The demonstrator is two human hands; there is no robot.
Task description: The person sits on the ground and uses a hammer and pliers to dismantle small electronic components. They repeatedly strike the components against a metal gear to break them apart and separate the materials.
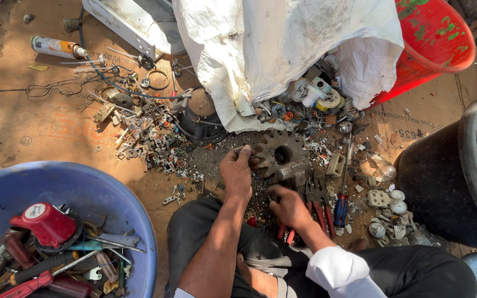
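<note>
Rusty gear (278, 152) at our 12 o'clock; left hand (237, 168) pinched its rim, right hand (287, 205) clenched, contents hidden.

A spray can (57, 47) lies on its side at the top left on the brown ground, its body wrapped in a pale label with orange and green patches; a big white woven sack (282, 49) slumps at the top centre, its mouth open toward the scrap; flattened brown cardboard (415, 124) with dark printing lies to the right of the sack; a round white label (35, 211) sits on a red lid in the blue tub (84, 182) at the lower left.
</note>
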